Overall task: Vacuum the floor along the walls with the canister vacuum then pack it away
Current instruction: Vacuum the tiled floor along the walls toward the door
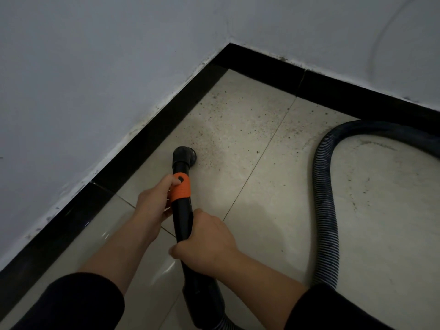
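- The left hand [154, 198] has its fingers curled round the orange collar [182, 188] of the vacuum tube [182, 220]. The right hand [207, 241] is wrapped round the tube lower down, at five o'clock from the left.
- The nozzle [184, 154] sits on the floor [273, 198] just beside the black skirting [142, 144], which runs along its nine o'clock side.
- Dirt specks [226, 129] spread from the nozzle's twelve to three o'clock, toward the corner.
- To do this well, I would keep the nozzle flat and slide it slowly along the skirting toward the corner at twelve o'clock, then sweep right in overlapping passes.
- The hose [326, 210] loops at three o'clock; keep it off the uncleaned patch.
- The canister is out of view.
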